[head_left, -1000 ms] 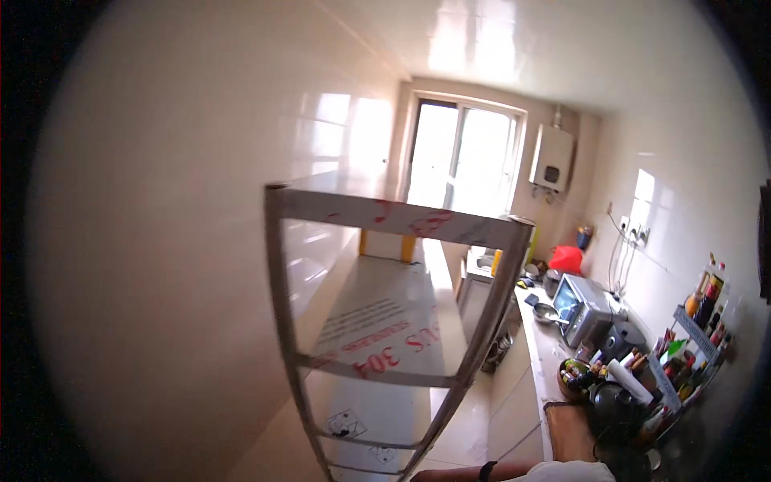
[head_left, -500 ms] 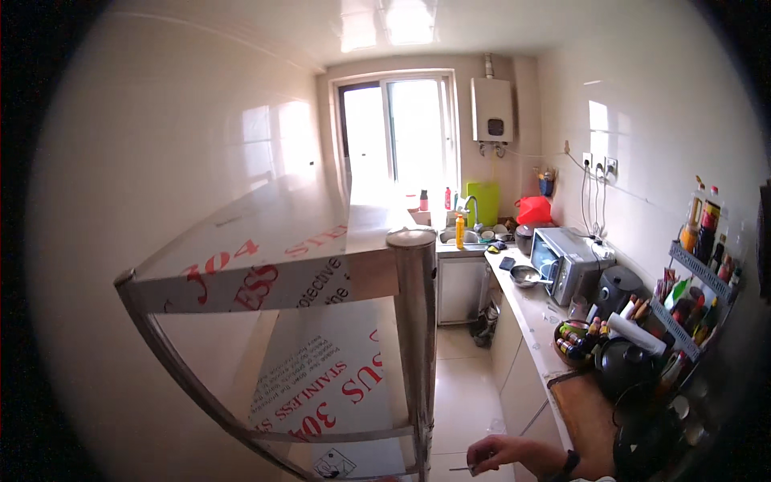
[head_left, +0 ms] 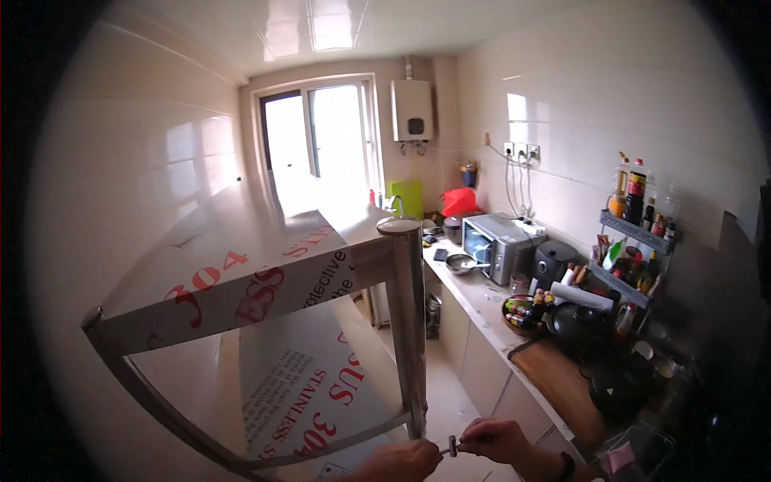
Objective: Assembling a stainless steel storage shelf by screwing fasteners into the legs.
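Low in front of me, a small metal piece point(head_left: 452, 446) with a short crossbar and a thin rod sits between my hands. My right hand point(head_left: 494, 440) pinches it from the right, fingertips together. From the left, my left hand point(head_left: 404, 461) closes on its thin rod end; that hand is partly cut off by the lower edge. Whether this is one part or two joined ones is too small to tell. Just beyond the left hand stands a metal shelf rack point(head_left: 409, 321), its panels covered in printed protective film, with a round post nearest my hands.
Along the right runs a counter point(head_left: 474, 301) with a wooden board point(head_left: 554, 381), black pot point(head_left: 574, 321), basket of bottles point(head_left: 522, 313), microwave oven point(head_left: 502, 245) and pan point(head_left: 460, 263). A condiment rack point(head_left: 638, 233) stands against the wall. Floor shows between rack and cabinets.
My view has turned to the right. My left hand has come in from the lower edge to meet the small metal piece at my right hand, which is now raised slightly.
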Available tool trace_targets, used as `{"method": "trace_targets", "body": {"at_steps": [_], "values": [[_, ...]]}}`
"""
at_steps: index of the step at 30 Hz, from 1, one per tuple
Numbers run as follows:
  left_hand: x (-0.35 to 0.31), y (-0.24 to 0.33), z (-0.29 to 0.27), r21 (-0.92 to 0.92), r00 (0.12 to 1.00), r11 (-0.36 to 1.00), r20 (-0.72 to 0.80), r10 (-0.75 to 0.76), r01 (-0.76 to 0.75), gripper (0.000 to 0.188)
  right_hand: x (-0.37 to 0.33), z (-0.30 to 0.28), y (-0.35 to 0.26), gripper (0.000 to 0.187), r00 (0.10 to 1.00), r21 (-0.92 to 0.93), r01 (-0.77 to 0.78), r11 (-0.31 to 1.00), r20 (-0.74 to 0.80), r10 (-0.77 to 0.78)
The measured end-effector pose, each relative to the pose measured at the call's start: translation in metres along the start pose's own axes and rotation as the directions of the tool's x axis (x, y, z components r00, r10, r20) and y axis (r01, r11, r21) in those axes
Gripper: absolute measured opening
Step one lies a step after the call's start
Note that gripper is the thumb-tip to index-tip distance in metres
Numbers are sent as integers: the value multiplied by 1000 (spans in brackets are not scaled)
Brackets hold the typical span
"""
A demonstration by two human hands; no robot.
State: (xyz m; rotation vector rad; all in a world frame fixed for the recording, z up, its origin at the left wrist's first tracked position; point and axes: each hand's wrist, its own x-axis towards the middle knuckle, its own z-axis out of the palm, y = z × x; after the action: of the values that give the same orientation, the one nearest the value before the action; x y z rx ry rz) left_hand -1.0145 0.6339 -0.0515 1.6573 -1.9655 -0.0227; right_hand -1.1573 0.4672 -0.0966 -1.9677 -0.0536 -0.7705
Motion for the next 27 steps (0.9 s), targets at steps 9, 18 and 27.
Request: {"method": "trace_targets", "body": {"at_steps": [9,18,27], "values": [[35,-5,-66,-296,993,953,-70,-95,70,21,44,-8,-76,10,987,-131,109,985,-103,-122],[105,-49,-135,-758,693,647,-510,-509,-82,28,160,-48,-140,10,800,-453,326,829,-334,-498],[107,-50,-126,-578,689,808,-633,-353,-117,11,178,-58,-132,14,790,-459,412,787,-250,-560]]}}
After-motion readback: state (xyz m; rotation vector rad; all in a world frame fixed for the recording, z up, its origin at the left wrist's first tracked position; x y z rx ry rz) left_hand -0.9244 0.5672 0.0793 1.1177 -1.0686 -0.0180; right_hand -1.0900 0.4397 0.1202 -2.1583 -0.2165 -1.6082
